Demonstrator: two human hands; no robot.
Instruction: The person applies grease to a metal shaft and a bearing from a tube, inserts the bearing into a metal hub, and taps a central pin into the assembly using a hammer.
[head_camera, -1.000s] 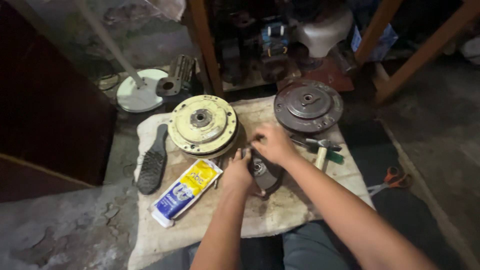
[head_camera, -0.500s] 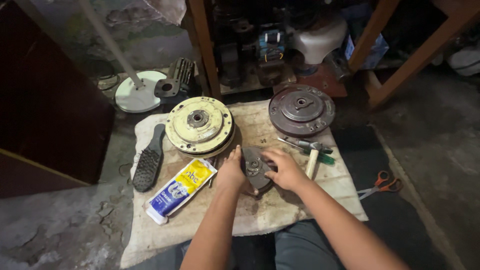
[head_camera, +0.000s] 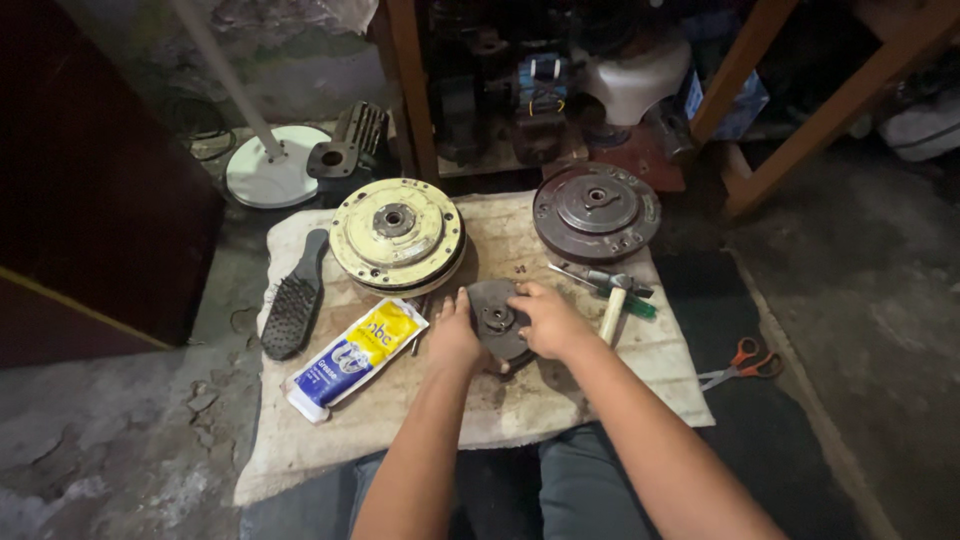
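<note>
The dark disc (head_camera: 497, 322) looks like dull, greasy metal. It lies on a rough, stained cloth (head_camera: 560, 395). The cream wheel (head_camera: 397, 234) shows chipped matt paint, and the pouch (head_camera: 355, 353) is glossy plastic.

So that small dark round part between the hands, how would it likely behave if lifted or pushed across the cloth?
The dark round part looks like solid metal, so probably stiff and heavy for its size. It lies flat on the cloth, so it would more likely drag than roll. The left hand and right hand both grip it; it may be greasy and slippery.

Both forearms are bare from elbow to wrist, with no sleeves, watch or rings showing; the two hands (head_camera: 505, 330) are ungloved; dark grey trousers (head_camera: 575, 480) cover the legs
</note>
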